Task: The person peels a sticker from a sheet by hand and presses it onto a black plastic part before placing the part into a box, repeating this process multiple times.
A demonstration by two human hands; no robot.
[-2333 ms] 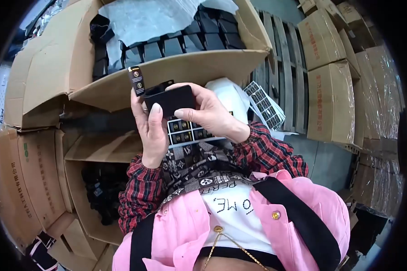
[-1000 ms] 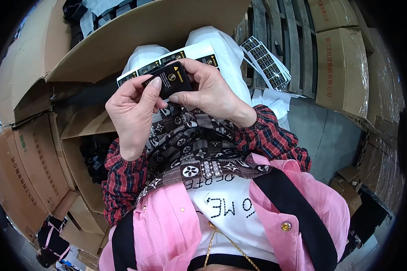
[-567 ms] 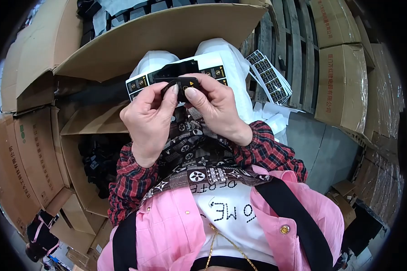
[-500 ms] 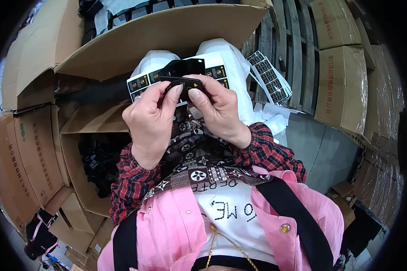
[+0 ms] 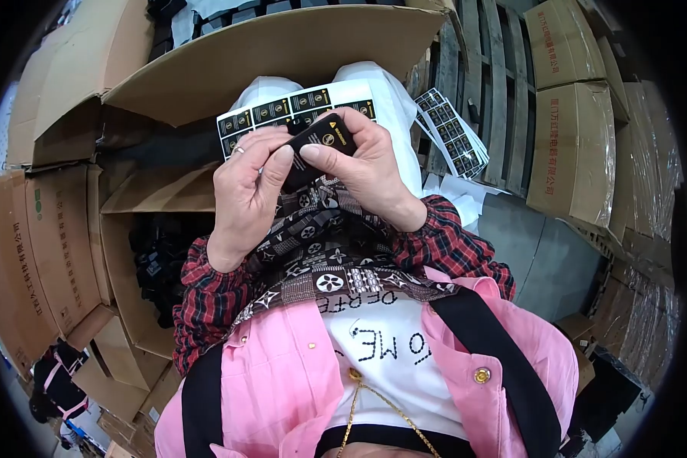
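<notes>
A flat black part (image 5: 301, 164) with a yellow-and-white warning label on its face is tilted up above my lap. My right hand (image 5: 370, 164) grips its right side, thumb on the labelled face and fingers behind. At its left edge is my left hand (image 5: 248, 179), closed about the edge with the thumb in front; its fingertips are slightly blurred and partly hidden. Beneath the part, a white sheet of black warning labels (image 5: 275, 109) lies across my knees, partly covered by the hands.
More label sheets (image 5: 454, 137) lie at my right beside a wooden pallet (image 5: 504, 99). A large open carton (image 5: 282, 49) with dark parts stands ahead. Another carton (image 5: 118, 259) at my left holds black pieces (image 5: 160, 252). Stacked cartons (image 5: 569, 145) stand at the right.
The black part has turned so its labelled face now shows toward me. My left fingers have shifted and straightened somewhat, and more of the label sheet is uncovered.
</notes>
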